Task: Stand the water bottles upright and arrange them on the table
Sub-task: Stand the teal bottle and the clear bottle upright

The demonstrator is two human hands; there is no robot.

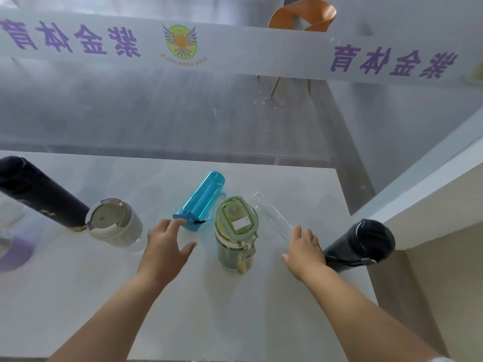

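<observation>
Both hands reaching for lying bottles, nothing gripped.
Left hand (167,246) fingers spread, fingertip touching cap of blue bottle (202,199) lying mid-table (235,322). Right hand (304,248) spread at clear bottle (271,214), also lying. Green bottle (235,231) upright between them.

Seven bottles around the green bottle (236,231): one blue (202,199) behind-left, one clear (271,214) just right, two dark, one far left (39,194), one right (358,245), one grey (115,222) left, one purple (13,246) far left. Two hands.
</observation>
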